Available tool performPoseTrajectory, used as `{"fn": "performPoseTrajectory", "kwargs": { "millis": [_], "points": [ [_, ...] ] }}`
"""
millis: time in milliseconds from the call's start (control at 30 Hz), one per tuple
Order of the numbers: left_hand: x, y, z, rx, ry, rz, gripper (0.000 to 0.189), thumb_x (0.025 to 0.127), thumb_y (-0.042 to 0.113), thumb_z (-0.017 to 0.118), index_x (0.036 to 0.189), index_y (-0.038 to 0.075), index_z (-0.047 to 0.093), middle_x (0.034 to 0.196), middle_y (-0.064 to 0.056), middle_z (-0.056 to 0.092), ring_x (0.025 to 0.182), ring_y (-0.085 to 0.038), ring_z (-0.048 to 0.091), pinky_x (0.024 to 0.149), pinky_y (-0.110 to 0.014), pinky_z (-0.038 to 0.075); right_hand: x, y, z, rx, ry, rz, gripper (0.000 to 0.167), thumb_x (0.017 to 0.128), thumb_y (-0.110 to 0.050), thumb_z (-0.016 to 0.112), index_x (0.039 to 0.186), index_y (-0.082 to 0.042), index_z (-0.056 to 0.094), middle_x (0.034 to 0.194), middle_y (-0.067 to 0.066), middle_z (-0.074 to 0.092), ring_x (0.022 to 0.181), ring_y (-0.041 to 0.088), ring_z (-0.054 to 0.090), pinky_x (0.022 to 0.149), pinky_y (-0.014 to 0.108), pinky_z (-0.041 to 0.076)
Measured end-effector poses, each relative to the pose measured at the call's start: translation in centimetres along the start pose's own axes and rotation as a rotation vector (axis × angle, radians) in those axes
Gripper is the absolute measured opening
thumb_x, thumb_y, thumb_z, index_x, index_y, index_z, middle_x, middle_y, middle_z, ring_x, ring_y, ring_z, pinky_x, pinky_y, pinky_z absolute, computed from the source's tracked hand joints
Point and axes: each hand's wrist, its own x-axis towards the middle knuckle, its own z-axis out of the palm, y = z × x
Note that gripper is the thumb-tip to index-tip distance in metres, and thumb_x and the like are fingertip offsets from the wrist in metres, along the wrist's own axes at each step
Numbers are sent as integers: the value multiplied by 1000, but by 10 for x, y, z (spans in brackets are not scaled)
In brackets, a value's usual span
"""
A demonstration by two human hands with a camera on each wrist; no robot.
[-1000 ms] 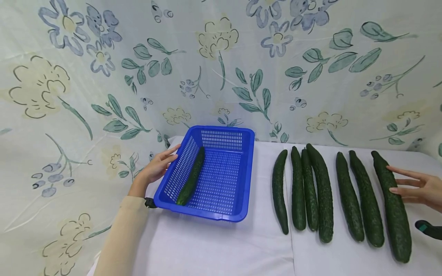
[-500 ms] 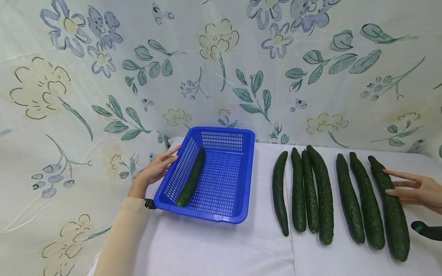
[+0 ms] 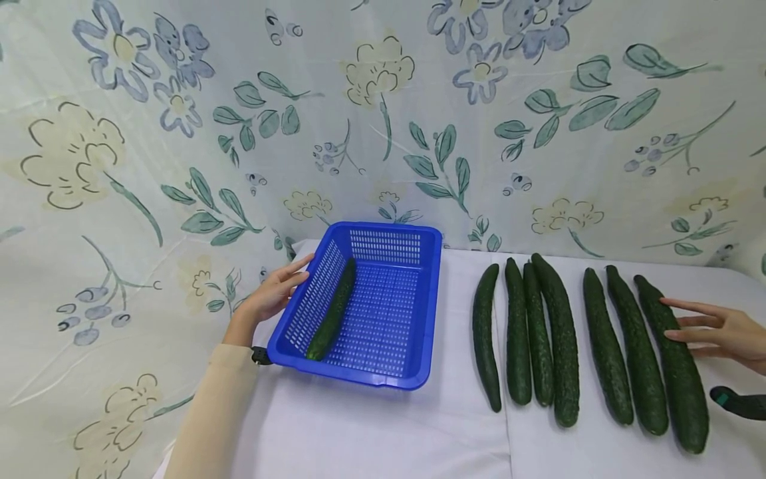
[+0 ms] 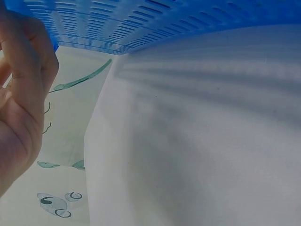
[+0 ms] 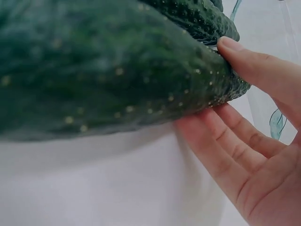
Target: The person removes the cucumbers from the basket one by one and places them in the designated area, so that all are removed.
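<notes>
In the head view, a single cucumber lies along the left side of a blue slotted plastic basket. My left hand rests its fingertips against the outside of the basket's left rim; the left wrist view shows its fingers beside the slotted wall. Far right, my right hand touches the right side of the thickest cucumber, fingers fairly straight. Up close in the right wrist view, the thumb lies along the upper side of this cucumber and the fingertips sit low against its flank.
Left of the right hand lie a pair of cucumbers, a cluster of three cucumbers and a slim curved cucumber. White cloth covers the table. A floral curtain hangs behind.
The thickest cucumber has shifted left, close against its neighbour, together with my right hand. My left hand and the basket have stayed in place.
</notes>
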Motion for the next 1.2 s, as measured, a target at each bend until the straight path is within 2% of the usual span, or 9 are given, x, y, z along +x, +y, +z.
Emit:
{"fn": "performPoseTrajectory", "kwargs": {
  "millis": [267,400,600,767,933,1000,1067,1133,1200],
  "points": [
    [0,-1,0,-9,3,3,53,108,24,46,159,25,30,142,-23,51,90,-20,70,72,-34,60,0,1,4,-46,73,-14,94,94,-44,68,161,-29,4,137,51,15,113,64,42,78,50,57],
    [1,-1,-1,-20,4,6,53,108,24,46,158,24,31,140,-21,53,90,-19,70,71,-33,60,-1,-2,5,-49,75,-20,93,95,-42,68,162,-21,6,135,50,19,105,57,53,77,48,57],
    [0,-1,-1,-17,10,1,53,108,23,46,159,24,30,136,-19,57,85,-17,70,68,-30,59,-4,-7,6,-43,82,-10,95,95,-41,68,161,-14,5,134,50,20,100,50,58,77,47,58],
    [1,-2,-1,-19,3,8,53,108,23,46,159,24,30,137,-20,56,88,-19,70,70,-31,59,-7,-11,5,2,135,-31,88,97,-35,68,161,-12,13,131,48,30,87,25,68,74,44,59],
    [2,-3,-2,-26,-17,25,53,109,21,44,159,21,28,137,-21,56,89,-19,70,71,-32,59,-11,-17,0,60,190,-103,50,103,-19,58,146,-32,36,123,45,38,76,-4,61,71,43,60],
    [2,-3,-2,-32,-16,23,53,109,21,44,159,21,29,137,-21,56,88,-19,70,70,-31,59,-13,-23,-1,69,209,-132,46,103,-16,58,141,-35,39,116,34,48,76,-9,58,70,42,60],
    [2,-3,-2,-37,-10,16,52,109,22,45,159,22,30,137,-20,56,88,-18,70,70,-31,59,-14,-29,-2,75,218,-145,44,102,-19,60,136,-39,41,108,11,60,76,-10,57,67,39,60],
    [2,-3,-2,-38,-7,14,52,109,22,45,159,22,30,137,-20,56,89,-18,70,70,-31,59,-14,-37,-1,94,215,-169,42,103,-19,59,131,-44,41,99,-15,60,77,-9,59,66,35,59],
    [2,-3,-2,-42,-5,12,52,109,22,45,159,22,30,137,-19,56,90,-18,70,70,-30,59,-14,-46,-1,107,199,-193,42,103,-18,58,131,-44,41,96,-32,55,79,-7,61,65,30,58]
  ]
}}
